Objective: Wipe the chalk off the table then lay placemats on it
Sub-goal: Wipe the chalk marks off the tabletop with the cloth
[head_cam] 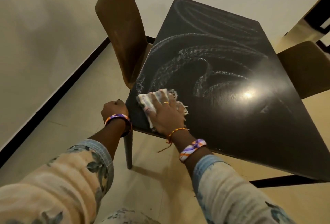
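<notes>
Here the dark, glossy rectangular table (232,120) bears looping, grainy chalk swirls (192,63). The right hand (165,115), fingers spread flat, presses a pale fringed cloth (148,100) near its corner; the left hand (114,110) curls round the table's edge.

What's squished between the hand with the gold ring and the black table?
A white fringed cloth lies under the right hand, pressed onto the black table, in the head view.

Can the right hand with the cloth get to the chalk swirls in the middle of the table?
Probably yes. The right hand presses the cloth flat on the table, and nothing lies between it and the chalk swirls.
</notes>
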